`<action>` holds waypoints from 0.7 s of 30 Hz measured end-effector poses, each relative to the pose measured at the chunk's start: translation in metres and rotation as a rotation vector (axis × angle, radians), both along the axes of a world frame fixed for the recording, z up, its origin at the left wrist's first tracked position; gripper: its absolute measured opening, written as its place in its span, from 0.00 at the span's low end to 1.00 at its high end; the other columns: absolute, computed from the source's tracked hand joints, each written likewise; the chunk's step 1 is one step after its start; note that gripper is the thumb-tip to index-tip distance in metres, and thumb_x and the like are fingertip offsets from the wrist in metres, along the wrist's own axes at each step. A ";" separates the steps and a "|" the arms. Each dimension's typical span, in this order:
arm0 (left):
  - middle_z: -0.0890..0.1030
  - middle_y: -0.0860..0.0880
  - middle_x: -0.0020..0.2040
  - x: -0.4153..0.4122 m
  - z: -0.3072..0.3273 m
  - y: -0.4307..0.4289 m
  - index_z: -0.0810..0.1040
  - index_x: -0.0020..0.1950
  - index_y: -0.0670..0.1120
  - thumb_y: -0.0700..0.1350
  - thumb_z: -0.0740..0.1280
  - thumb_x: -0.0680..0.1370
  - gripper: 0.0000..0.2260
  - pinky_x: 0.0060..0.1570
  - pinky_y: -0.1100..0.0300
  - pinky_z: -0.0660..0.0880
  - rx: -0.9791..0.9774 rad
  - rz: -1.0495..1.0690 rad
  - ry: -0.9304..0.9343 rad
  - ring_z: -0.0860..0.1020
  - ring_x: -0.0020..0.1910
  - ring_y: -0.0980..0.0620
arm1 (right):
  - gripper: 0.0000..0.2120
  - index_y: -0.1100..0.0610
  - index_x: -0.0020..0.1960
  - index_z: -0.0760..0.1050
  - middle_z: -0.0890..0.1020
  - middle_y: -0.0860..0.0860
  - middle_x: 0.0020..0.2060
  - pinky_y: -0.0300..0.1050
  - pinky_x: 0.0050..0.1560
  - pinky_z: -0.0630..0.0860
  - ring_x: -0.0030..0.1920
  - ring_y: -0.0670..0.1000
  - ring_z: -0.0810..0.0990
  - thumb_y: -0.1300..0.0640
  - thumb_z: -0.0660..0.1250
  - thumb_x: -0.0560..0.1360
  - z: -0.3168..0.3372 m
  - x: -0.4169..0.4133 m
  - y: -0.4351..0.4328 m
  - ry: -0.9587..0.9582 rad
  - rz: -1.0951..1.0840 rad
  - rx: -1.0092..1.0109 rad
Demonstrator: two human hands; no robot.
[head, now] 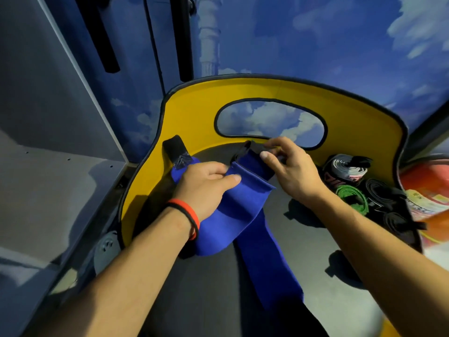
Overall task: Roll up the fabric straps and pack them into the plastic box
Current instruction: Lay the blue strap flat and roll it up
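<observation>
Your blue strap (269, 276) lies nearest, tail flat on the grey seat (315, 251). Its long axis runs near to far, black end pointing at the yellow backrest (194, 105). Left hand (206, 188) pinches a fold of the blue cloth, thumb on top, probably pinning slack so the roll starts tight. Right hand (291, 171) pinches the black end between thumb and forefinger, likely to turn the first wrap. Another black-tipped blue end (178, 166) lies far left, beside your left hand; same strap or a second, can't tell. Rolled straps (352, 181) cluster at right, apart from your hands — likely parked for packing. Plastic box not confirmed in view; red-orange object (427, 186) at the right edge is unclear.
</observation>
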State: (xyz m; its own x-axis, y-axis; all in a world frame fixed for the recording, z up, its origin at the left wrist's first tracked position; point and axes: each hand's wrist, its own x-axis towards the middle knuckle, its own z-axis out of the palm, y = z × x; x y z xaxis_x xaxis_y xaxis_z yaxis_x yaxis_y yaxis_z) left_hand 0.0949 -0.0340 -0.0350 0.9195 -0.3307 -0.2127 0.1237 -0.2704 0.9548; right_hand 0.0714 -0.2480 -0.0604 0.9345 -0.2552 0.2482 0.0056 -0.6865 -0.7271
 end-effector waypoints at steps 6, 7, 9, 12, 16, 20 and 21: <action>0.87 0.52 0.44 -0.024 -0.005 -0.012 0.84 0.46 0.51 0.43 0.74 0.76 0.03 0.57 0.53 0.80 -0.010 -0.073 -0.076 0.84 0.47 0.55 | 0.04 0.52 0.54 0.78 0.85 0.47 0.41 0.41 0.43 0.78 0.42 0.44 0.83 0.53 0.66 0.82 0.020 -0.055 0.020 -0.051 -0.028 0.426; 0.87 0.52 0.43 -0.026 -0.005 -0.014 0.84 0.46 0.50 0.43 0.74 0.76 0.02 0.56 0.53 0.80 -0.016 -0.079 -0.101 0.84 0.47 0.55 | 0.04 0.52 0.53 0.79 0.85 0.47 0.41 0.43 0.42 0.78 0.42 0.45 0.82 0.53 0.66 0.82 0.022 -0.060 0.024 -0.053 -0.022 0.462; 0.87 0.53 0.43 -0.030 -0.004 -0.016 0.85 0.48 0.50 0.43 0.73 0.77 0.02 0.54 0.55 0.81 -0.049 -0.088 -0.129 0.84 0.46 0.57 | 0.05 0.55 0.53 0.79 0.84 0.46 0.39 0.43 0.39 0.78 0.39 0.45 0.81 0.54 0.65 0.82 0.029 -0.069 0.031 -0.055 -0.008 0.504; 0.87 0.53 0.45 -0.031 -0.003 -0.017 0.85 0.50 0.51 0.44 0.72 0.78 0.03 0.52 0.55 0.81 -0.083 -0.080 -0.163 0.84 0.47 0.57 | 0.08 0.56 0.53 0.80 0.83 0.45 0.36 0.35 0.32 0.73 0.33 0.41 0.78 0.54 0.64 0.83 0.035 -0.080 0.038 -0.039 -0.006 0.503; 0.84 0.52 0.51 -0.030 -0.004 -0.025 0.84 0.49 0.53 0.41 0.73 0.77 0.06 0.52 0.62 0.78 -0.183 -0.064 -0.213 0.83 0.51 0.58 | 0.12 0.52 0.53 0.83 0.84 0.43 0.37 0.35 0.37 0.73 0.37 0.41 0.79 0.51 0.61 0.83 0.041 -0.091 0.039 -0.034 0.020 0.452; 0.77 0.57 0.58 -0.026 -0.005 -0.029 0.83 0.50 0.52 0.42 0.73 0.77 0.06 0.54 0.68 0.76 -0.172 -0.029 -0.305 0.79 0.54 0.62 | 0.10 0.48 0.55 0.83 0.85 0.39 0.41 0.30 0.40 0.74 0.41 0.38 0.82 0.50 0.64 0.79 0.049 -0.100 0.040 -0.015 0.070 0.495; 0.77 0.58 0.59 -0.026 -0.005 -0.029 0.83 0.50 0.53 0.42 0.73 0.77 0.06 0.56 0.67 0.75 -0.166 -0.042 -0.331 0.79 0.56 0.62 | 0.10 0.49 0.55 0.83 0.86 0.39 0.42 0.30 0.40 0.74 0.42 0.38 0.82 0.51 0.65 0.79 0.049 -0.101 0.040 -0.011 0.069 0.503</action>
